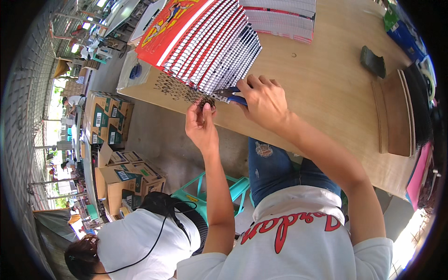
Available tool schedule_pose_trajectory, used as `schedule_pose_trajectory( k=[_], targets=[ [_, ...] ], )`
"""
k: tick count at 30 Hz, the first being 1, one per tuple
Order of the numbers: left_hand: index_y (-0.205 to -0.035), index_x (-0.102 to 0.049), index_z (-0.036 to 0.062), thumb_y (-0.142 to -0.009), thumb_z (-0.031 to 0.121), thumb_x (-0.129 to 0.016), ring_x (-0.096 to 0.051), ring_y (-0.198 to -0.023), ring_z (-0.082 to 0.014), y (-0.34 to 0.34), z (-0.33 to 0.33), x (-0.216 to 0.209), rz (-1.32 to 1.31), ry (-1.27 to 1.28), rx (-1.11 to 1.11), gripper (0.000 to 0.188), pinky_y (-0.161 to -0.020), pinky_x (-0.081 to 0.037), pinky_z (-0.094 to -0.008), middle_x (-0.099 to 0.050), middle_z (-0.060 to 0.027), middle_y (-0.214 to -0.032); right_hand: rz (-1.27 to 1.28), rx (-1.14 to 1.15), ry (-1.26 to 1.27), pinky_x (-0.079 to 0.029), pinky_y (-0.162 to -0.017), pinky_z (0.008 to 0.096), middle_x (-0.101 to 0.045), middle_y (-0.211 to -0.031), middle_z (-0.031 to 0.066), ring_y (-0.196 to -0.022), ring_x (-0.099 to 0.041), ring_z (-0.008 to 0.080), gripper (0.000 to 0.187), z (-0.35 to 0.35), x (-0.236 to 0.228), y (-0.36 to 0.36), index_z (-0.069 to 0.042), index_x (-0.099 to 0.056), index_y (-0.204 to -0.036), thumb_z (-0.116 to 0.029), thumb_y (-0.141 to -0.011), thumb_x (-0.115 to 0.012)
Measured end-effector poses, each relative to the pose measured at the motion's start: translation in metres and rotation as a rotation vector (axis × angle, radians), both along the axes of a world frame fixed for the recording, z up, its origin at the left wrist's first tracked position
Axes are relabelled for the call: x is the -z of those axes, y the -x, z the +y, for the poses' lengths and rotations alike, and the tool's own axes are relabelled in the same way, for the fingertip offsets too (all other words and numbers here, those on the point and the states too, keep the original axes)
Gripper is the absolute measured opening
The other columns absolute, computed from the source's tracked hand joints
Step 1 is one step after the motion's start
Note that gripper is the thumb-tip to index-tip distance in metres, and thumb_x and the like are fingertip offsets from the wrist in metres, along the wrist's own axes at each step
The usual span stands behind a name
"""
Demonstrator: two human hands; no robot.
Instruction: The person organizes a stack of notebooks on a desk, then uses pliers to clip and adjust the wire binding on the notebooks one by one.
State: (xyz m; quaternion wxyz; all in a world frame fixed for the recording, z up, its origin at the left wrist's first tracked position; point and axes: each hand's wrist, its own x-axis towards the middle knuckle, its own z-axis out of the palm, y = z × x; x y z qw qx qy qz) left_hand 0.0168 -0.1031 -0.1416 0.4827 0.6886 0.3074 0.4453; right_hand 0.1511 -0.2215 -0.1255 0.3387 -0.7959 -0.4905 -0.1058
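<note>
A tall stack of spiral-bound notebooks [212, 49] with a red cover on top lies at the table's near left edge. Loose dark wire coil ends [173, 87] stick out from its lower left side. With its fingertips pinched, my left hand [202, 126] holds some of these coil ends, bunched below the stack's corner. My right hand [267, 103] grips blue-handled pliers [237, 99], whose jaws point left at the lowest notebooks' corner, close to my left fingertips. Whether the jaws are closed on a wire is too small to tell.
Another notebook stack [284, 18] stands behind on the wooden table [322, 79]. A dark curved block [373, 61] and a brown board holder [399, 114] are at the right. Lower left are cardboard boxes [125, 179], a green stool [239, 189] and a person in white [144, 238].
</note>
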Motion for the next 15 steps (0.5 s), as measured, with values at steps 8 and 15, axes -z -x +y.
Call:
schedule_pose_trajectory(
  k=[8,15],
  targets=[
    [-0.113,-0.059,-0.0047,-0.096,0.011,-0.062,-0.066,-0.082,-0.014,-0.005,-0.002,-0.008,-0.011,-0.016,-0.007,0.023,-0.071,-0.061,-0.0288,-0.065,-0.0092,-0.096,0.158,-0.072,0.235,-0.052,-0.072,0.0476,-0.065,-0.089,0.014,-0.085,-0.066,0.0323,0.032,0.011,-0.015,0.003,-0.004,-0.064,-0.096,-0.032,-0.082,-0.071],
    [-0.112,-0.059,-0.0039,-0.096,0.012,-0.062,-0.065,-0.082,-0.0137,0.0,-0.002,-0.014,-0.005,-0.003,-0.02,0.022,-0.07,-0.06,-0.0278,-0.065,-0.0087,-0.095,0.021,-0.001,0.034,-0.051,-0.072,0.0486,-0.064,-0.091,0.0147,-0.086,-0.066,0.0323,0.034,0.0,-0.016,0.0,-0.003,-0.063,-0.097,-0.032,-0.081,-0.071]
  ],
)
